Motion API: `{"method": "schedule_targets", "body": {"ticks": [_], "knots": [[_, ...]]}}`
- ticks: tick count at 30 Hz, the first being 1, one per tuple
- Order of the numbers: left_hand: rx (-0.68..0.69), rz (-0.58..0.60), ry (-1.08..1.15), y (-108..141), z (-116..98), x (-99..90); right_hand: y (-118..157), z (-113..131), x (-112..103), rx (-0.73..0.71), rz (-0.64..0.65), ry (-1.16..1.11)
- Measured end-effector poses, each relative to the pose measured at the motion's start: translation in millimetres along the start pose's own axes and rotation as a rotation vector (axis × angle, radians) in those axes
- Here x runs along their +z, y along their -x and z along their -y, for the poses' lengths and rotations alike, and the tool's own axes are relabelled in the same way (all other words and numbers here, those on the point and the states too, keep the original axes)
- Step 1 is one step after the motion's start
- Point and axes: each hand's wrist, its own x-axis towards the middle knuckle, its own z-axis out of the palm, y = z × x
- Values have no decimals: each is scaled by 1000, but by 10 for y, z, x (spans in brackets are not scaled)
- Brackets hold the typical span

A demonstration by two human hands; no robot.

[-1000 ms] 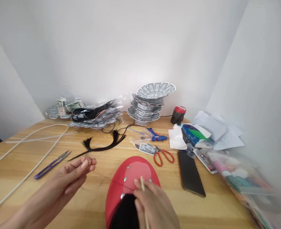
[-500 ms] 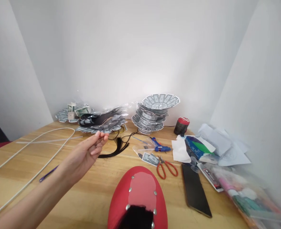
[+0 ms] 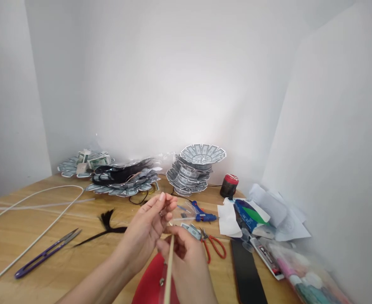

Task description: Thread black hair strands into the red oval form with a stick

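My left hand (image 3: 146, 226) is raised above the table's middle, its fingertips pressed together; whatever they pinch is too small to make out. Beside it, my right hand (image 3: 187, 257) curls round a thin pale stick (image 3: 169, 270), which points down toward the bottom edge. Under both hands sits a red rounded form (image 3: 148, 285) with metal studs, partly hidden by my right hand. A strand of black hair (image 3: 105, 231) lies on the table left of my left hand. Farther left rest purple thread snips (image 3: 45, 255).
Red-handled pliers (image 3: 217, 247), a blue glue gun (image 3: 205, 216) and a phone (image 3: 247, 274) lie right of my hands. Behind stand stacked paper-bill bowls (image 3: 190, 173) and a red-topped container (image 3: 229, 185). A white cord loop (image 3: 51, 226) lies left; plastic bags (image 3: 309, 274) are at right.
My right hand has come into view with the pale stick. My left hand has moved right and down, beside it. The view has shifted, and the black strand now lies farther left.
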Motion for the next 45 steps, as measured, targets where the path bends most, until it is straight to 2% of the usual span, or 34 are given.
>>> {"method": "schedule_targets", "body": {"ticks": [3, 7, 12, 17, 19, 23, 25, 28, 31, 34, 40, 45], "knots": [[-15, -12, -16, -121, -15, -97, 18, -17, -191, 45, 46, -3], [-32, -8, -77, -254, -21, -217, 0, 56, -499, 72, 18, -1], [-21, 4, -222, -365, 30, -331, -59, 50, -790, 91, -83, 78], [-71, 112, -503, -526, 42, -460, -91, -15, -942, 30, -214, 208], [-36, 124, -627, -594, 34, -511, -96, -28, -963, 21, -254, 249], [203, 78, -827, -557, 30, -502, -92, -19, -933, -11, -292, 341], [284, 138, -895, -416, 67, -423, -81, -4, -888, -27, -278, 367], [305, 323, -955, -162, 196, -279, -57, 13, -815, -43, -232, 364], [283, 451, -964, -24, 347, -205, -30, 16, -772, -37, -172, 304], [218, 542, -946, -1, 434, -214, -11, 18, -777, -25, -120, 211], [75, 601, -791, 82, 531, -238, 37, 99, -824, 53, 17, 13], [-87, 638, -632, 154, 608, -154, 98, 195, -809, 33, -60, -16]]}}
